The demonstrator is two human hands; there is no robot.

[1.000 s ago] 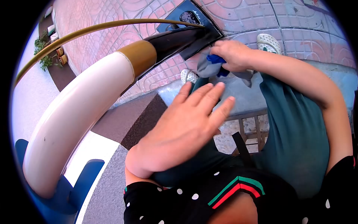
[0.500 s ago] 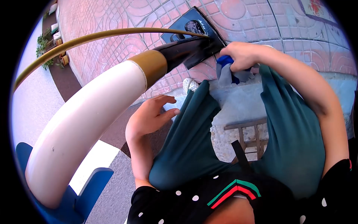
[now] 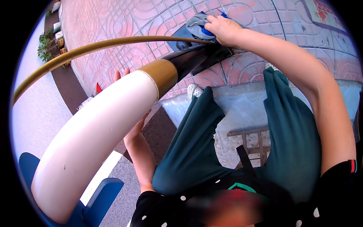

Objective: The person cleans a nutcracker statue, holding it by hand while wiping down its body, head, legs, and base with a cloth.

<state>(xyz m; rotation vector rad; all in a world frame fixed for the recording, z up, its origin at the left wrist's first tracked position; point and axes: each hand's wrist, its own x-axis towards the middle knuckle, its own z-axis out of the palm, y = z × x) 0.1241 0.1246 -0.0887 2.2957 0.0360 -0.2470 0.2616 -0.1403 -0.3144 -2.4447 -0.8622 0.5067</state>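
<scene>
A blue and grey cloth [image 3: 196,25] is bunched in my right hand [image 3: 224,31]. It lies over the black base plate [image 3: 210,63] on the floor and covers part of its top. From the base rises a black neck [image 3: 189,60], joined by a gold ring [image 3: 160,77] to a thick white column [image 3: 94,138] that leans towards me. My left hand [image 3: 143,120] is behind this column. Two stretched fingertips show past its far side; most of the hand is hidden, and I cannot tell whether it touches.
A thin gold curved bar [image 3: 102,44] arches from the base to the left. Blue parts [image 3: 102,195] surround the column's lower end. Patterned pink tiles [image 3: 257,34] lie ahead, with a rug [image 3: 327,15] at upper right. A wooden rack-like frame [image 3: 251,145] shows between my knees.
My right hand has carried the cloth forward and left, from beside the base plate onto it. The left hand has moved left and forward, behind the white column.
</scene>
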